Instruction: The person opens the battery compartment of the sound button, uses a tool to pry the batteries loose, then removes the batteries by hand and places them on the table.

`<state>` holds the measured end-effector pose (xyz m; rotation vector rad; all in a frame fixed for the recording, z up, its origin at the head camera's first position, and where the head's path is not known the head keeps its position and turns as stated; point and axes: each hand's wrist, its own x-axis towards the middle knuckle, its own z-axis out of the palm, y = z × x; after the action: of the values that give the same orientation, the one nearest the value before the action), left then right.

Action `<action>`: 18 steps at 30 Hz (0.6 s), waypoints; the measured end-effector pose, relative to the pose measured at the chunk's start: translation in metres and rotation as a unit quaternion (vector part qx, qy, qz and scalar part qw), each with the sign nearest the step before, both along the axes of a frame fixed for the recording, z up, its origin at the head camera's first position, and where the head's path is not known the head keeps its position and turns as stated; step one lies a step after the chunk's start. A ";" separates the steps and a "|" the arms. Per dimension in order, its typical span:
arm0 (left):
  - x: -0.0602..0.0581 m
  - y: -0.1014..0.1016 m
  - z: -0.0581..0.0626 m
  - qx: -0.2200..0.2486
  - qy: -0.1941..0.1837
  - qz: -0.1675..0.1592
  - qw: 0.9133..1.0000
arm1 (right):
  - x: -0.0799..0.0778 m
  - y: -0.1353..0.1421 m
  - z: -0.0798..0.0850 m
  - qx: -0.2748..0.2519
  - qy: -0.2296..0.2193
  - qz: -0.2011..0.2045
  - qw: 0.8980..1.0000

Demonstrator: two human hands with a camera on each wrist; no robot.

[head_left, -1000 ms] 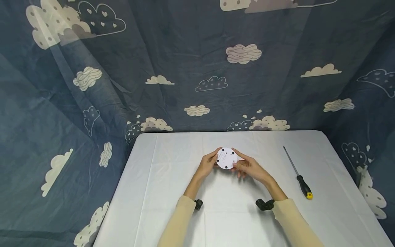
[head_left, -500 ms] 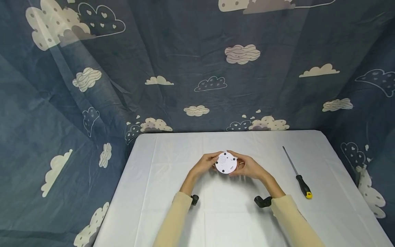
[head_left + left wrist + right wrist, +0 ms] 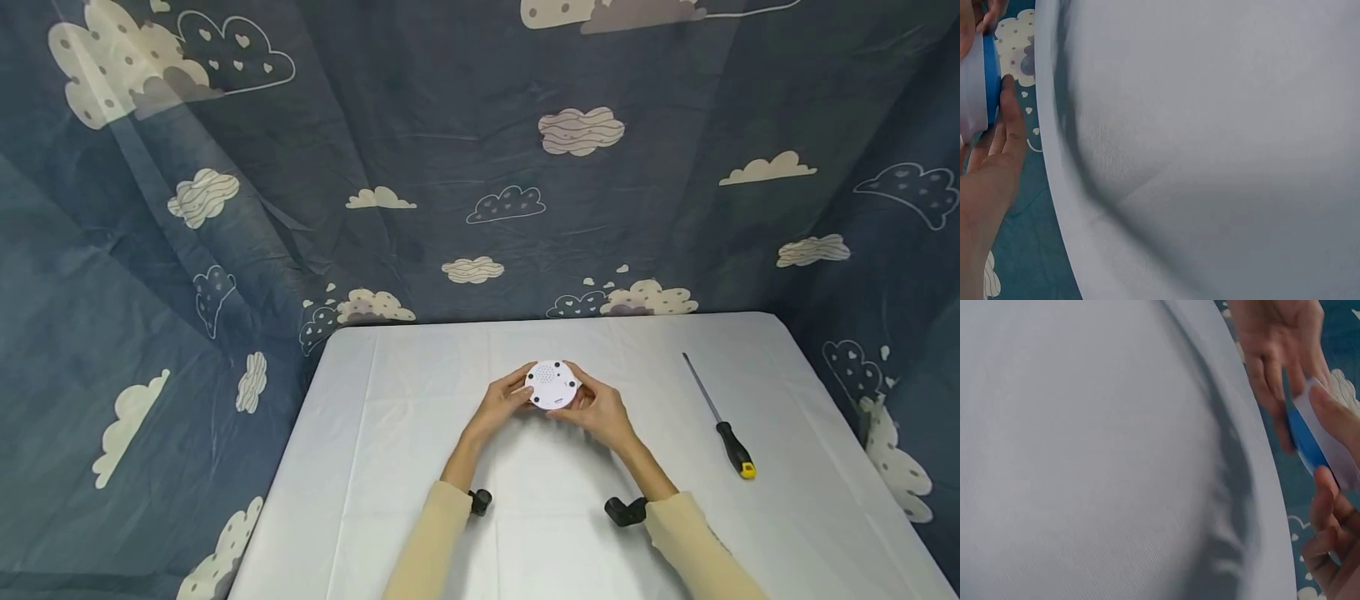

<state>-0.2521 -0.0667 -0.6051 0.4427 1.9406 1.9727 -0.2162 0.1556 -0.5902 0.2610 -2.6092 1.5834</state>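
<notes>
Over the bench (image 3: 420, 483), nearer its far edge: a white disc (image 3: 552, 385), held up off the surface between two hands.
Disc, upper side: white, with a patch of small holes (image 3: 545, 375) and dark dots (image 3: 572, 384) spaced near the rim.
Disc, other side: blue back (image 3: 1305, 439), seen from the wrists.
Left hand (image 3: 498, 403): grip narrow, holding the disc at its left; thumb on the white side by the rim, fingers at the far left.
Right hand (image 3: 604, 412): grip on the disc's right, thumb at the near rim and a finger at the far rim.
Handling: probably light and stiff, a plastic shell by its look; smooth, so it might turn in loose fingers. Small parts inside could dislike a drop.
Where to hold: the rim, from opposite sides, seems surest; thumbs are better off the holes, which may cover a speaker.
Screwdriver (image 3: 720, 417): lying toward the bench's right edge, well apart from both hands, tip toward the far edge, black handle with a yellow end.
Backdrop (image 3: 420, 117): dark cloth with pale clouds, beyond the far edge.
</notes>
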 end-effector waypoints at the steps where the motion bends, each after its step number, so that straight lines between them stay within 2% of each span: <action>1: 0.001 0.001 -0.001 0.004 0.003 0.000 1.000 | 0.001 -0.002 -0.001 0.002 0.002 -0.012 1.000; 4: 0.003 0.001 -0.002 0.005 0.002 -0.005 1.000 | 0.001 -0.005 0.001 0.019 0.000 -0.025 1.000; 8: 0.006 -0.004 0.000 0.007 -0.009 -0.023 1.000 | -0.002 0.001 0.006 0.022 -0.023 0.021 0.999; 13: 0.006 -0.010 0.008 -0.005 -0.010 -0.053 0.999 | -0.009 0.015 0.016 0.010 -0.052 0.098 0.994; 18: 0.004 -0.009 0.015 -0.033 0.006 -0.068 0.997 | -0.016 0.021 0.021 0.031 -0.039 0.114 0.992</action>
<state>-0.2484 -0.0756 -0.5898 0.5547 1.9214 1.8195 -0.2322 0.1764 -0.5690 0.5287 -2.7777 1.6092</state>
